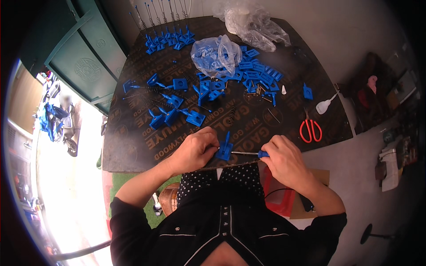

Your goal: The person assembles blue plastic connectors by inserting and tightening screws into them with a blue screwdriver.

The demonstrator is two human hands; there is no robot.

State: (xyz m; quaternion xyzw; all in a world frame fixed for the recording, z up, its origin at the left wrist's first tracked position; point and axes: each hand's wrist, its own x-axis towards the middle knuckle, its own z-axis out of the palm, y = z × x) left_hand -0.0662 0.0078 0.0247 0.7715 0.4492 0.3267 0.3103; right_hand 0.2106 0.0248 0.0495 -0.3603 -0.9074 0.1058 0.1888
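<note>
Plywood board (133, 150) fills the centre of the frame, strewn with loose blue plastic brackets (175, 113), a clear bag of blue parts (217, 55) at upper centre and red-handled scissors (310, 129) at right. At lower centre, left hand (195, 150) pinches 1 blue bracket (225, 150); right hand (286, 162) is closed around a blue-handled screwdriver (250, 153), tip against the bracket.

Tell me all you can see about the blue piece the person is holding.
The blue piece looks like moulded plastic: a flat squarish base with a narrow upright fin rising from it. It sits at the near edge of the dark board, close to the person's body. The left hand pinches it from the left, while the right hand points a blue-handled screwdriver at its right side, tip touching or nearly so. Similar blue pieces lie farther back.
</note>
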